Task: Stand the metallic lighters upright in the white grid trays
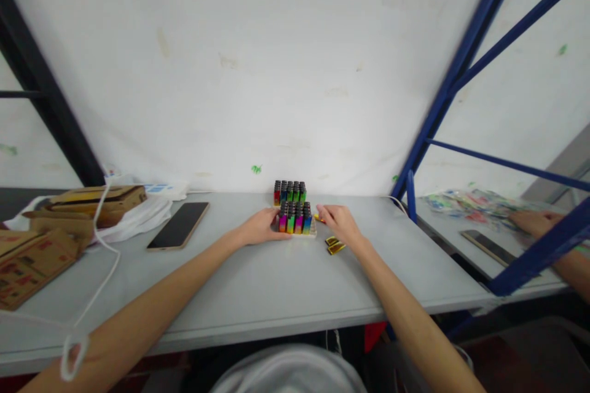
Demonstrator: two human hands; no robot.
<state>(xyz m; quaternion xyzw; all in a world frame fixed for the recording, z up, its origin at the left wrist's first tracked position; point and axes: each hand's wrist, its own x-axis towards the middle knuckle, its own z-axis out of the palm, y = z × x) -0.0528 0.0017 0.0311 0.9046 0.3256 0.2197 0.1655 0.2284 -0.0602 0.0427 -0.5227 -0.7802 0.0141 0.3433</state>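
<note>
A white tray [313,231] stands near the middle of the table, holding upright rows of colourful lighters [295,219] with black tops. My left hand [262,226] grips the tray's left side, its thumb along the front edge. To the right of the tray, my right hand [342,224] is closed on a yellow lighter [319,218], mostly hidden by the fingers. A few loose gold-coloured lighters [335,246] lie on the table just below that hand. Behind the tray, against the wall, stands another group of upright lighters [290,190].
A phone [179,226] lies to the left. Beyond it are cardboard boxes [50,252], white plastic [145,218] and a hanging white cable [99,227]. A blue metal frame [442,98] rises at the right. Past it, another person's hand [530,221] is near plastic bags [479,206].
</note>
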